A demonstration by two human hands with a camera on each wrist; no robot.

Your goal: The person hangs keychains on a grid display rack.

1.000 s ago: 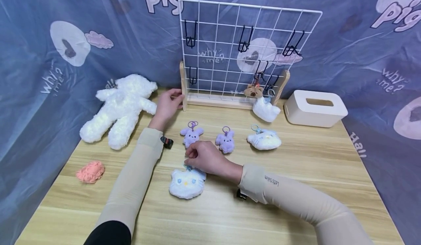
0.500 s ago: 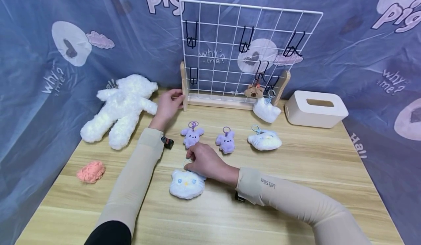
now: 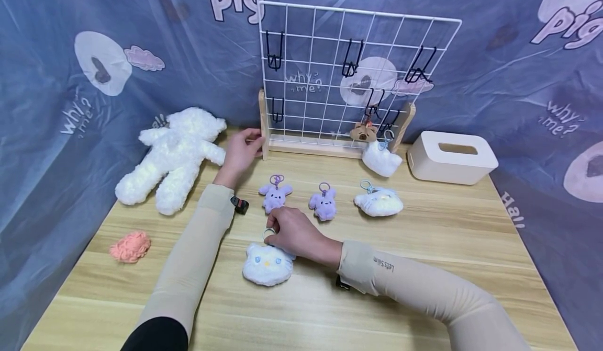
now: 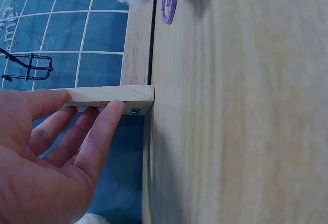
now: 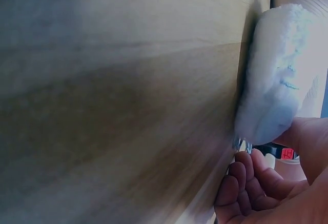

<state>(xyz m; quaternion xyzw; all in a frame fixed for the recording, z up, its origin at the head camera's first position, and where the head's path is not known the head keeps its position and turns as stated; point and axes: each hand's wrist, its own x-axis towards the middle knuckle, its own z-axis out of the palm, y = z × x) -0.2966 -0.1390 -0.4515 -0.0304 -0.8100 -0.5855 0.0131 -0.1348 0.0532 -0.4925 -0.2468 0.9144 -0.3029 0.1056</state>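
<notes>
My left hand (image 3: 241, 155) grips the wooden side foot (image 3: 264, 126) of a white wire grid rack (image 3: 325, 79); in the left wrist view, thumb and fingertips meet the foot's edge (image 4: 110, 96). Near the front, my right hand (image 3: 297, 233) pinches the ring and clasp of a white plush cat keychain (image 3: 267, 264), which lies face up on the table. In the right wrist view the plush (image 5: 279, 75) rests beside the curled fingers (image 5: 246, 183), which partly hide the clasp. Two purple plush keychains, the left one (image 3: 275, 196) and the right one (image 3: 323, 204), lie just beyond.
Another white cat keychain (image 3: 379, 201) lies at right. Black hooks (image 3: 349, 66) sit on the grid; a brown bear charm (image 3: 363, 131) and a white plush (image 3: 381, 158) hang low right. A tissue box (image 3: 452, 157), white teddy (image 3: 174, 155) and pink bundle (image 3: 130, 246) stand around.
My right hand has shifted slightly at the white cat keychain's ring, and more of the ring now shows above the fingers. My left hand stays on the rack's foot.
</notes>
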